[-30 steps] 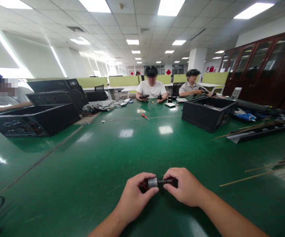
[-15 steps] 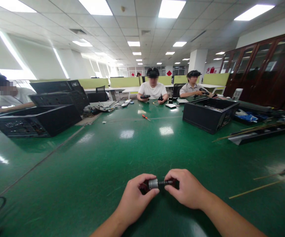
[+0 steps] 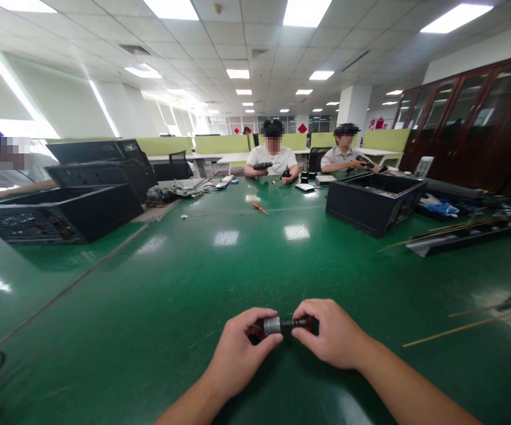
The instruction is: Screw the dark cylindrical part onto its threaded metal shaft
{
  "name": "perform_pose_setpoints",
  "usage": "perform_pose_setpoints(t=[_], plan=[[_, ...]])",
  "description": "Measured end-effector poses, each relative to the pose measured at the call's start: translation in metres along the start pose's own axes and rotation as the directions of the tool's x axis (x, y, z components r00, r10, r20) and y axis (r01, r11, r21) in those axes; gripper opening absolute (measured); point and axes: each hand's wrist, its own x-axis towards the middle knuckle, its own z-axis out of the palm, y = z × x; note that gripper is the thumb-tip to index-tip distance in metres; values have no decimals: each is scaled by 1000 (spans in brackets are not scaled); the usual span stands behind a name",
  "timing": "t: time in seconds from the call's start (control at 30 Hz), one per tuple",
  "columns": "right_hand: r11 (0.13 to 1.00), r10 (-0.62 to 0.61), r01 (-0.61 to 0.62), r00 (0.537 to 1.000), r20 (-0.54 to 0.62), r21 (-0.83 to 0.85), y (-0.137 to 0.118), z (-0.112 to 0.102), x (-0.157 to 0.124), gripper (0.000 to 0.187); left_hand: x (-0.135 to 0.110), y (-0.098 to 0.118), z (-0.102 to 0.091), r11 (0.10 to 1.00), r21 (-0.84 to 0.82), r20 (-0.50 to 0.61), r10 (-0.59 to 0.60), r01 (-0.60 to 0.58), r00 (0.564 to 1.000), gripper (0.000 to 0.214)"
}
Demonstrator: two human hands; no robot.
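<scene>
My left hand [image 3: 240, 351] is closed round a silver metal cylinder [image 3: 272, 326] with a dark, ridged shaft [image 3: 298, 323], a part whose exact kind I cannot make out. Its thumb and forefinger grip the cylinder's body, and something reddish-dark shows inside the palm. The fingertips of my right hand [image 3: 332, 333] are pinched on the far end of the shaft. The two pieces lie in one line, level, between my hands, low over the green table [image 3: 220, 271]. My fingers hide both ends.
An orange screwdriver [image 3: 259, 208] lies farther up the table. Black computer cases stand at left [image 3: 82, 215] and right [image 3: 370, 203]. Thin brass-coloured rods [image 3: 450, 333] lie at the right. Two co-workers sit across, one holding a power drill [image 3: 263, 166]; another person sits at the left.
My hands keep the same grip on the cylinder and shaft. The whole view has shifted slightly. The co-worker opposite has raised the drill a little.
</scene>
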Motion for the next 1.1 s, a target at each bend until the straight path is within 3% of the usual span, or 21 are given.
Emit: perform_pose_setpoints(t=[1.1], plan=[[999, 40, -41, 999, -18, -7, 1, -3, 2, 4, 2, 3, -1, 1000, -1, -30, 1, -1, 1000, 28]])
